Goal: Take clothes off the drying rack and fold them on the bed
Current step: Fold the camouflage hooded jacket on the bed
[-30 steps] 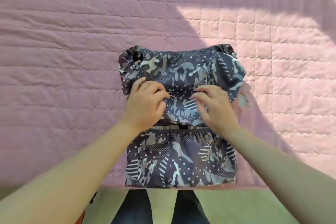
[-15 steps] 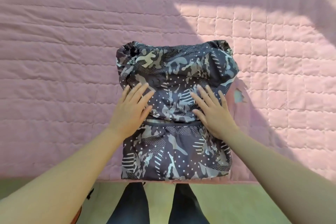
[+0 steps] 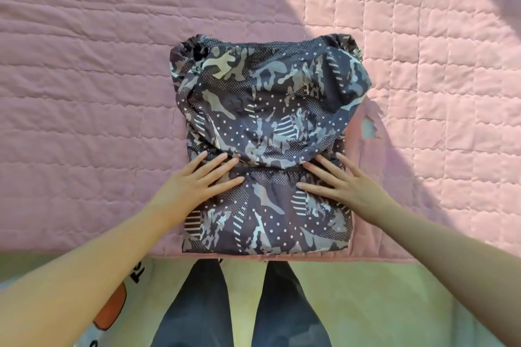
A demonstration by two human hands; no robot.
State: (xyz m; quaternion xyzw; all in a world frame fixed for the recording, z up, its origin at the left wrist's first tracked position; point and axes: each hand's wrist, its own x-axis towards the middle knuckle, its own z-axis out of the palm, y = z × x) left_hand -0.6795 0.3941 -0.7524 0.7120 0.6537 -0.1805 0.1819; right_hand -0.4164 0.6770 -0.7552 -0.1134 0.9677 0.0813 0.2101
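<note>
A dark camouflage-print garment (image 3: pixel 267 110) with dots and stripes lies folded on the pink quilted bed cover (image 3: pixel 84 79), close to the bed's near edge. Its upper half is folded down over the lower half, with a dark band at the fold line. My left hand (image 3: pixel 194 182) lies flat with fingers spread on the garment's left side at that band. My right hand (image 3: pixel 344 184) lies flat and spread on the right side at the same height. Neither hand grips the cloth. The drying rack is out of view.
The bed's near edge (image 3: pixel 394 259) runs across the lower part of the view. Below it are my legs in dark trousers (image 3: pixel 197 304) and a pale green floor mat (image 3: pixel 394 304) with an orange print at the left. Sunlight falls on the cover's right part.
My hands let go of the pinched fold, opened flat, and slid down and outward along the garment. The folded-over top part has flattened out.
</note>
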